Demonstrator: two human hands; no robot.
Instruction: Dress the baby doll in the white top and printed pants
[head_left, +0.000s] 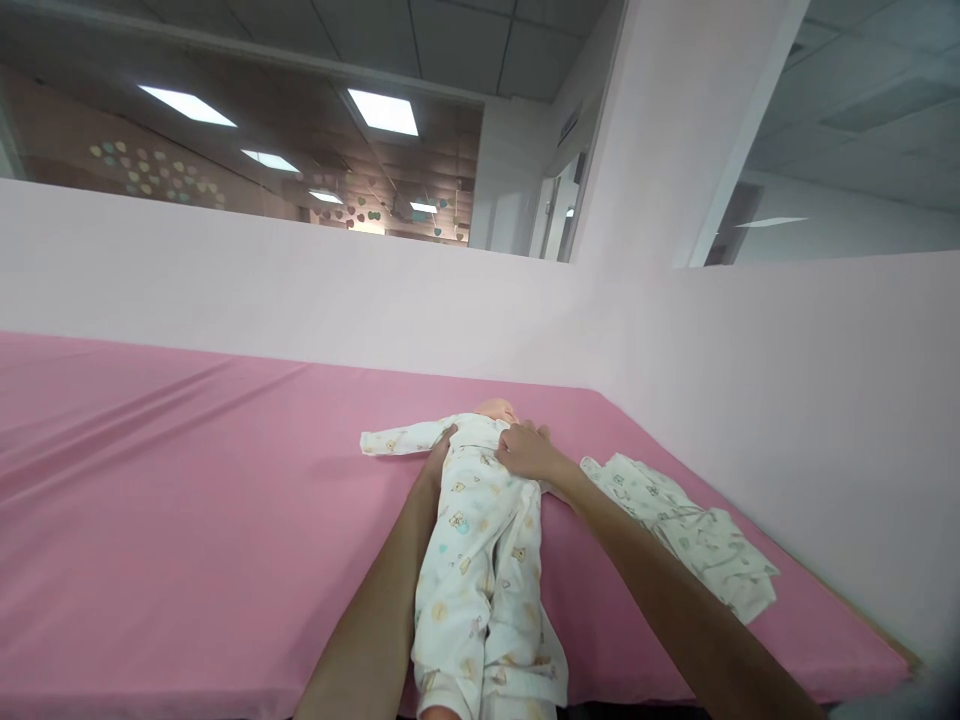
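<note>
A doll (484, 500) in printed white clothes lies on the pink surface (187, 520), its long axis running away from the camera, nearly in line with the view. Its head (496, 409) points to the far wall (300, 300), and its legs come toward the near edge. One sleeve (405, 438) stretches out to the left, roughly square to the body. The left hand (444, 450) rests against the left side of the torso; whether its fingers are apart or together cannot be told. The right hand (529, 450) lies on the upper right of the torso, fingers bent; whether it grips the cloth cannot be told. A crumpled printed cloth (690, 530) lies to the right, slanting toward the near right corner. The clothes carry small bear figures; no lettering on them can be read.
</note>
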